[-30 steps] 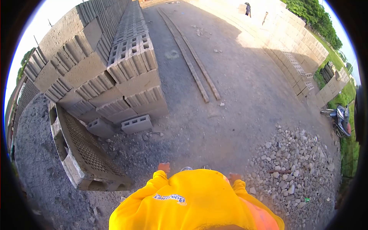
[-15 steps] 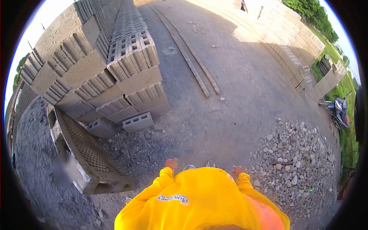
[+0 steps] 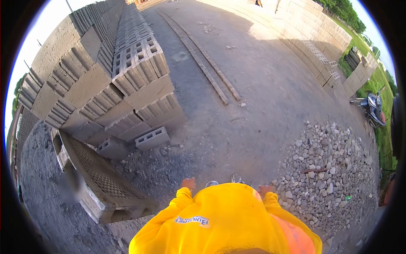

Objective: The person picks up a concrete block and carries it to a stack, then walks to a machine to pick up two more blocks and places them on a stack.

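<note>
My left hand (image 3: pixel 188 183) hangs low in front of me at the end of a yellow sleeve, nearest to the dark gravelly ground. On the other side of my body, my right hand (image 3: pixel 265 189) is held low beside the edge of a pile of stones (image 3: pixel 325 169). Both hands are small in view, and their fingers are too indistinct to make out; I see no object in either. The toes of my shoes show between them. To the left, a screen in a thick frame (image 3: pixel 99 169) leans at a tilt near two loose hollow blocks (image 3: pixel 153 139).
Tall stacks of concrete blocks (image 3: pixel 139 91) rise at the left. Two long narrow boards (image 3: pixel 201 59) lie on the ground ahead. More blocks (image 3: pixel 315 42) line the far right, with a motorcycle (image 3: pixel 374 109) by the grass. Part of a person shows at the far top.
The view has shifted a little, with the block stacks and boards now slightly further left. Both shoes show more clearly. My hands remain low at my sides.
</note>
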`<state>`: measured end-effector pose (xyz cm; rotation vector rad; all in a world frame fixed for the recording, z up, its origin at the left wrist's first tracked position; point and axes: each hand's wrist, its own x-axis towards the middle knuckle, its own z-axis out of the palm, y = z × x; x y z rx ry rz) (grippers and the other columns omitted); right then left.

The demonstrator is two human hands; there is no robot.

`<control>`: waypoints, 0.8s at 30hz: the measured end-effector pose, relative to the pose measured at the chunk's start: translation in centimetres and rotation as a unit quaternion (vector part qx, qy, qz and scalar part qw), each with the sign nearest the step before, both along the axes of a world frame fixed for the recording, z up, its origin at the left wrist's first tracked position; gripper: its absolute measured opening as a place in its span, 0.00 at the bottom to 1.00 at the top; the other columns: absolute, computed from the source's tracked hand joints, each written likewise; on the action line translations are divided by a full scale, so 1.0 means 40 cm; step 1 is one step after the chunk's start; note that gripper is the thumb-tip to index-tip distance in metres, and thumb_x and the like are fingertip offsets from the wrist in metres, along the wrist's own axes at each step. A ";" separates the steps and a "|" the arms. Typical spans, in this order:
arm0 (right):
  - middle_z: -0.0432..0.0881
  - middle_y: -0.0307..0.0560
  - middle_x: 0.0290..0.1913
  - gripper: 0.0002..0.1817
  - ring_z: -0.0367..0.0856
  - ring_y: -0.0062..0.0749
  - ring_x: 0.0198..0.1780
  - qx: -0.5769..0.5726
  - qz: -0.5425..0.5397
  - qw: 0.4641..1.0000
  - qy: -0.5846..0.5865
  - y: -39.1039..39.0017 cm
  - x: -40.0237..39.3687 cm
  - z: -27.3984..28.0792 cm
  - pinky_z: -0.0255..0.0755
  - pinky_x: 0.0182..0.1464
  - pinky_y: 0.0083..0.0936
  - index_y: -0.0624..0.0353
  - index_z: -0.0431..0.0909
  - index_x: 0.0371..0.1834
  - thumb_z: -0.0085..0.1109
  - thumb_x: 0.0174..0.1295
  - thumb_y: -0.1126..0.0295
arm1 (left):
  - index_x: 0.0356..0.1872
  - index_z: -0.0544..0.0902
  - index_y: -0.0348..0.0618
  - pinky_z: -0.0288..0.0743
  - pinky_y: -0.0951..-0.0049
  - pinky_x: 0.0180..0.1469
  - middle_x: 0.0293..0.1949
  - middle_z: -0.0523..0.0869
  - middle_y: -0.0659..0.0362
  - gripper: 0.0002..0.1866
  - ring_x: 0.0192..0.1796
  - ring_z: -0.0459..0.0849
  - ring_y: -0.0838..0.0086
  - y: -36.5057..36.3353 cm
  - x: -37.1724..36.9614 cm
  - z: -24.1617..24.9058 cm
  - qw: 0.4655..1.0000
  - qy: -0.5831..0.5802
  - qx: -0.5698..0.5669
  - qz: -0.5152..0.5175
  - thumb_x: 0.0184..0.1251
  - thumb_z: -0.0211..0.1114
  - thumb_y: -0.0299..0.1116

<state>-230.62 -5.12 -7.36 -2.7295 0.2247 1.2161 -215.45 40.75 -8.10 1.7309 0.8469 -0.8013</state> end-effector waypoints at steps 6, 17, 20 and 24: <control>0.86 0.34 0.41 0.17 0.85 0.29 0.42 -0.028 0.073 0.992 -0.097 -0.009 0.024 -0.011 0.77 0.46 0.33 0.48 0.76 0.52 0.56 0.62 0.59 | 0.30 0.80 0.36 0.75 0.60 0.34 0.25 0.84 0.51 0.15 0.30 0.84 0.60 0.041 0.016 -0.231 0.942 -0.217 0.059 -0.248 0.61 0.55 0.40; 0.83 0.51 0.47 0.24 0.81 0.47 0.50 0.144 -0.148 0.978 -0.037 -0.060 0.040 0.005 0.75 0.50 0.40 0.50 0.76 0.53 0.58 0.58 0.48 | 0.29 0.84 0.35 0.75 0.62 0.41 0.27 0.86 0.49 0.24 0.32 0.85 0.59 -0.049 0.003 -0.026 0.986 -0.084 0.077 -0.120 0.64 0.48 0.46; 0.83 0.50 0.48 0.22 0.81 0.48 0.50 0.048 0.008 0.999 -0.017 -0.076 0.054 -0.013 0.75 0.50 0.40 0.50 0.75 0.55 0.53 0.62 0.52 | 0.29 0.84 0.35 0.75 0.62 0.39 0.25 0.86 0.51 0.24 0.29 0.84 0.59 -0.050 -0.010 -0.007 0.983 -0.108 0.083 -0.122 0.64 0.49 0.48; 0.85 0.47 0.42 0.18 0.84 0.38 0.38 0.081 0.010 0.996 -0.041 -0.091 0.074 -0.023 0.79 0.42 0.33 0.55 0.76 0.52 0.48 0.67 0.56 | 0.28 0.84 0.36 0.75 0.63 0.37 0.24 0.86 0.52 0.23 0.27 0.84 0.62 -0.046 -0.030 -0.031 0.997 -0.066 0.042 -0.030 0.63 0.52 0.48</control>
